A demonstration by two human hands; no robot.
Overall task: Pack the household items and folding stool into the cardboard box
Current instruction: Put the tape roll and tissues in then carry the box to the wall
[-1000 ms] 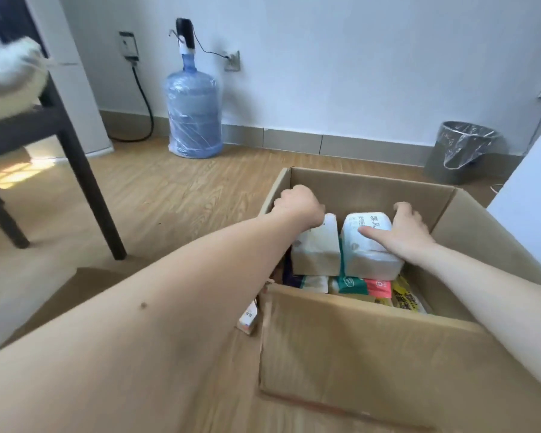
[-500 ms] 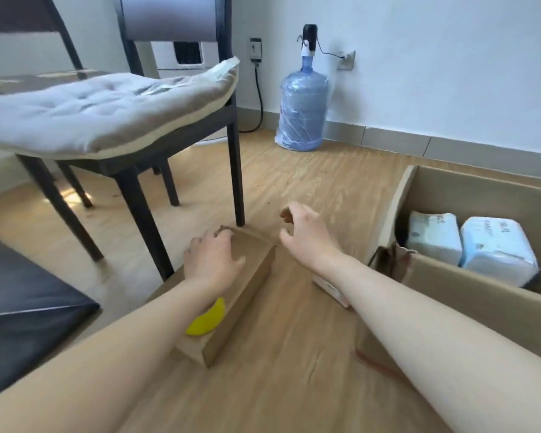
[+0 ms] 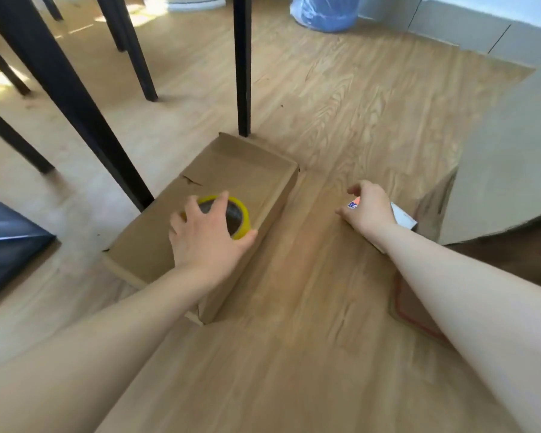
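The wooden floor (image 3: 341, 98) fills most of the view. The big cardboard box (image 3: 500, 157) stands at the right edge, cut off by the frame, so only its outer wall and a lowered flap show; its inside is hidden. A flat, long carton (image 3: 231, 170) lies on the floor left of centre, its far end touching a black chair leg (image 3: 242, 64). More dark legs cross the upper left, their tops cut off. A blue water jug (image 3: 324, 10) shows only its base at the top edge.

A roll of yellow tape (image 3: 239, 217) sits on the carton near its right edge. The left hand (image 3: 206, 232) lies over it, fingers spread across the ring and thumb at its side, the grip around the roll. The right hand (image 3: 369, 206) rests on a small white packet (image 3: 402, 217) on the floor just beside the big box; the hand hides most of it, and whether the grip has clenched is hard to tell.
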